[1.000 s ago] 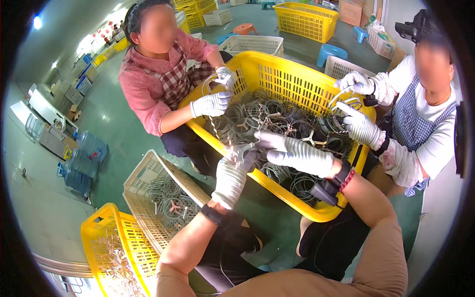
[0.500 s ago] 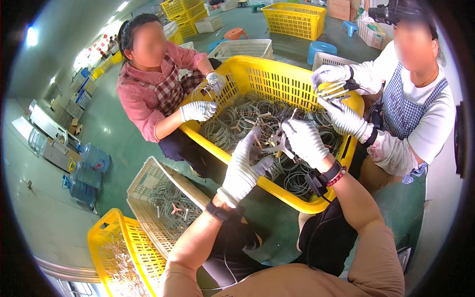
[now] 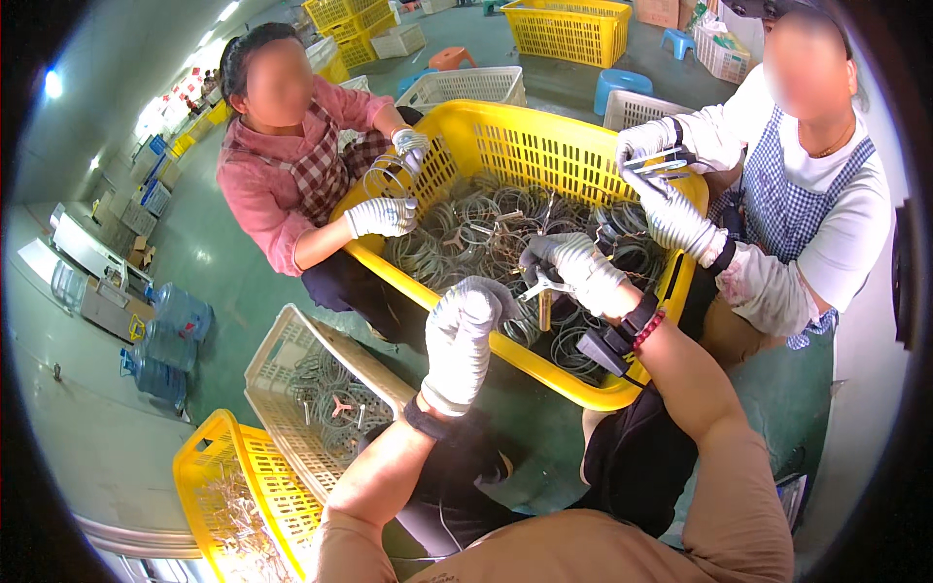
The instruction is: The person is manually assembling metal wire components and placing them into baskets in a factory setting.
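My left hand (image 3: 461, 342), in a white ribbed work glove, is closed over the near rim of the big yellow basket (image 3: 449, 309); whatever its curled fingers hold is hidden. Just right of it, my gloved right hand (image 3: 585, 276) pinches a silver three-armed metal piece (image 3: 544, 285) between thumb and fingers. A brownish strip hangs below that piece. Beneath both hands, the basket is filled with tangled coils of grey wire or cable (image 3: 486, 225) and small metal parts.
Across the basket at left, a person (image 3: 292, 175) holds wire loops (image 3: 387, 179). At right another person (image 3: 797, 185) holds several grey rods (image 3: 661, 163). A white crate (image 3: 267, 374) of coils and a yellow basket (image 3: 190, 486) of metal scraps stand at my left.
My left hand has gone from spread fingers to a closed fist and shifted slightly toward me. My right hand has moved a little left with the silver piece. The view has shifted slightly.
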A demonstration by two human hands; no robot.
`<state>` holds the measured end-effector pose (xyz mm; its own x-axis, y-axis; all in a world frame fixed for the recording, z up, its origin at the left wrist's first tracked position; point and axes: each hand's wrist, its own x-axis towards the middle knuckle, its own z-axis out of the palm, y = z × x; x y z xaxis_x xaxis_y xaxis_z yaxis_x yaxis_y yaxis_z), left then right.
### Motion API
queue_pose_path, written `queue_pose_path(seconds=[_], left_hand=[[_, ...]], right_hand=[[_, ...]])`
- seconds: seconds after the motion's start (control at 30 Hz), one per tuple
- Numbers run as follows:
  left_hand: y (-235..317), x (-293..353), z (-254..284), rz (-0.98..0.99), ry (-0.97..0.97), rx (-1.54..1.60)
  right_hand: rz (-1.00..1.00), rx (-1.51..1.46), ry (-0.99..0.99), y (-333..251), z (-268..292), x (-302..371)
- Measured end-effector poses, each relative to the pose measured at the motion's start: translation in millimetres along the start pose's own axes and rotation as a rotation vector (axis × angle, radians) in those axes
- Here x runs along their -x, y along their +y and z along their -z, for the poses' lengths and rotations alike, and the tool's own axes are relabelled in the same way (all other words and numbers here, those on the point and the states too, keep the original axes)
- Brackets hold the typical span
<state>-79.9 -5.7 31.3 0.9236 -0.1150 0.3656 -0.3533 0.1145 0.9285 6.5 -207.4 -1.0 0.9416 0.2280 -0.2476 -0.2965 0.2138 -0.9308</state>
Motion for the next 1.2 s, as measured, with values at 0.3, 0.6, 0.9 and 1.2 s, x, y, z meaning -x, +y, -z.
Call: queue_pose_path(seconds=[0.3, 0.6, 0.9, 1.2], left_hand=[[4.4, -9.1, 13.6, 0.325, -0.335, 0.016], [-4.0, -10.8, 18.2, 0.267, 0.022, -0.005], [-23.5, -3.2, 5.6, 0.220, -0.129, -0.291], [-10.0, 7.8, -17.1, -0.431, -0.233, -0.695]], right_hand=[[-0.021, 0.114, -0.225, 19.7, 6.8, -2.2], [0.138, -0.102, -0.334, -6.8, 18.3, 9.9], [0.246, 0.296, -0.162, 5.5, 3.0, 7.8], [-0.087, -0.030, 0.004, 18.0, -10.1, 4.8]])
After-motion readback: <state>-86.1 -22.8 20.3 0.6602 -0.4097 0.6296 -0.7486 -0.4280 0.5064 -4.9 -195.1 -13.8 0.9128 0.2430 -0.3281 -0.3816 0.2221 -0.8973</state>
